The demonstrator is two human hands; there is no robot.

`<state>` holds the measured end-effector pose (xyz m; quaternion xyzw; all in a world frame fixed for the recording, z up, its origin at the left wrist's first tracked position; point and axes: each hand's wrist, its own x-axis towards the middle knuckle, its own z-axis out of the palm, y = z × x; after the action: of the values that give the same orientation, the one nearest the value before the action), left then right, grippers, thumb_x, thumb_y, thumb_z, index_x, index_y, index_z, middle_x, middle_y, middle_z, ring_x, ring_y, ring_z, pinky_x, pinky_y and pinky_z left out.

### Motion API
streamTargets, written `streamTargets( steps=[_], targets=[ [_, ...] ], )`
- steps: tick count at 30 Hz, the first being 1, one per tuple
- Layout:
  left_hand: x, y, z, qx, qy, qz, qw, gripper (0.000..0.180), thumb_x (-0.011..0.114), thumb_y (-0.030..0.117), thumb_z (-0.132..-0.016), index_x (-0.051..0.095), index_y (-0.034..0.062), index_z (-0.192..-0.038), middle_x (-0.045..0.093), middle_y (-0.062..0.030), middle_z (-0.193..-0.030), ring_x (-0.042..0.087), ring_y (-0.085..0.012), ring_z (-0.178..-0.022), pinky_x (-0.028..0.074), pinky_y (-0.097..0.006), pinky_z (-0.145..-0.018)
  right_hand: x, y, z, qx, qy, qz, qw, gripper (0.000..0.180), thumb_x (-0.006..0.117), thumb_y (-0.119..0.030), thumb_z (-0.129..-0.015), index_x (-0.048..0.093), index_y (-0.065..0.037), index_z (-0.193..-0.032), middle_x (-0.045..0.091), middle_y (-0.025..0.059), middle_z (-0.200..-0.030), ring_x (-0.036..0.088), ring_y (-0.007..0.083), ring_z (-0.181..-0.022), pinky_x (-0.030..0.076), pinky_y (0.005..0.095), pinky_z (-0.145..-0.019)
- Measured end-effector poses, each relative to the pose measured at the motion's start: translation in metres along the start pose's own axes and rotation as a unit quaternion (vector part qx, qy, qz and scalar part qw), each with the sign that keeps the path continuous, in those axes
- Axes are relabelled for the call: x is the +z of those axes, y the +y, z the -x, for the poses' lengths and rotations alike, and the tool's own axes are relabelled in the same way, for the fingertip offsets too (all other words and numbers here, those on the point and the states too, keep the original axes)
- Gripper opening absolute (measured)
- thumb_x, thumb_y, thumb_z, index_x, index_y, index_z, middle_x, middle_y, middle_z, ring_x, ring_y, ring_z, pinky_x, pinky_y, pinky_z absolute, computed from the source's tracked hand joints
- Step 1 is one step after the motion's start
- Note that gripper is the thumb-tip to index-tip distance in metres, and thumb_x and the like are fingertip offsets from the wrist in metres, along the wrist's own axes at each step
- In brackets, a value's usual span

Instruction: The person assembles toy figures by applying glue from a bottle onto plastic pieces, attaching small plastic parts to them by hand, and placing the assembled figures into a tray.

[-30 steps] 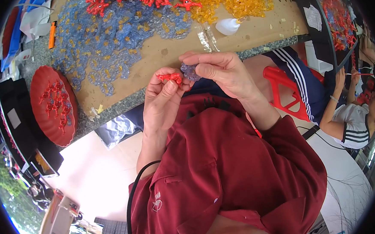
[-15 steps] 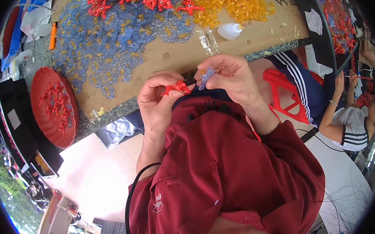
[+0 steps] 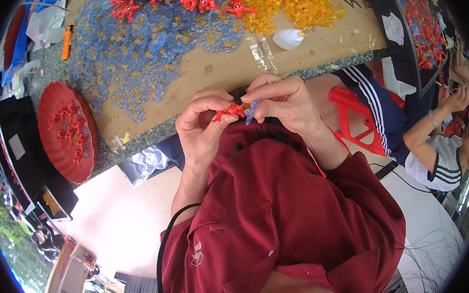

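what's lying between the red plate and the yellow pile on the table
In the head view, a wide spread of clear blue plastic pieces on brown cardboard lies between the red plate and the yellow pile.

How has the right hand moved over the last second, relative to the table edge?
Yes. The right hand, pinching a pale blue piece, moved leftward along the table edge to meet the left hand.

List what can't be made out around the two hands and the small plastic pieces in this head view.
- Head view: how the red piece and blue piece meet; fingers cover the joint.
- Blue piece: shape too small, mostly behind the right hand.
- Left hand: palm side hidden, turned away.
- Red plate: its pieces too small to tell apart.
- Co-worker's hands: bent at the rim; what they hold is unclear.
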<state>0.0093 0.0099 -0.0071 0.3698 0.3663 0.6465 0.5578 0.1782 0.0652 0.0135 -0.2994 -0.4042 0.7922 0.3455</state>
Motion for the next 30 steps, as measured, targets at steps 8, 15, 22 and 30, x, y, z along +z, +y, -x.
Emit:
streamTargets(
  steps=[8,15,22,30],
  targets=[
    [0.0,-0.001,-0.001,0.032,-0.001,-0.04,0.999,0.02,0.067,-0.006,-0.07,0.059,-0.0001,-0.087,0.057,-0.0123,-0.093,0.054,-0.0191,-0.089,0.048,-0.028,-0.074,0.006,-0.004,0.002,-0.022,0.019,0.066,0.997,0.022,0.066,0.005,-0.072,0.065,0.002,-0.094,0.057,0.0094,-0.087,0.057,0.0114,-0.065,0.047,0.0198,-0.055],
    [-0.002,0.0,-0.007,0.121,-0.023,-0.143,0.982,0.011,0.064,-0.007,-0.07,0.062,0.0007,-0.078,0.061,-0.0119,-0.084,0.055,-0.0203,-0.082,0.048,-0.028,-0.068,0.012,0.0,0.01,-0.023,0.054,0.031,0.998,0.02,0.066,0.003,-0.074,0.063,0.003,-0.094,0.059,0.0079,-0.086,0.06,0.0091,-0.065,0.046,0.018,-0.054],
    [-0.002,0.0,-0.008,0.17,-0.04,-0.212,0.961,0.012,0.062,-0.008,-0.07,0.061,0.0014,-0.077,0.061,-0.0117,-0.085,0.055,-0.0215,-0.081,0.048,-0.029,-0.066,0.015,0.012,0.013,-0.165,0.075,0.154,0.971,0.02,0.065,0.005,-0.073,0.061,0.007,-0.092,0.056,0.0144,-0.089,0.06,0.0151,-0.063,0.051,0.0217,-0.059],
    [-0.002,-0.011,-0.005,0.117,-0.021,-0.019,0.993,0.012,0.067,-0.003,-0.069,0.061,0.0041,-0.078,0.062,-0.0085,-0.085,0.055,-0.0241,-0.084,0.046,-0.033,-0.072,0.024,0.014,0.015,-0.211,0.117,0.151,0.959,0.024,0.07,0.006,-0.066,0.063,0.003,-0.089,0.06,0.0114,-0.086,0.062,0.0139,-0.072,0.05,0.0217,-0.064]
  ],
)
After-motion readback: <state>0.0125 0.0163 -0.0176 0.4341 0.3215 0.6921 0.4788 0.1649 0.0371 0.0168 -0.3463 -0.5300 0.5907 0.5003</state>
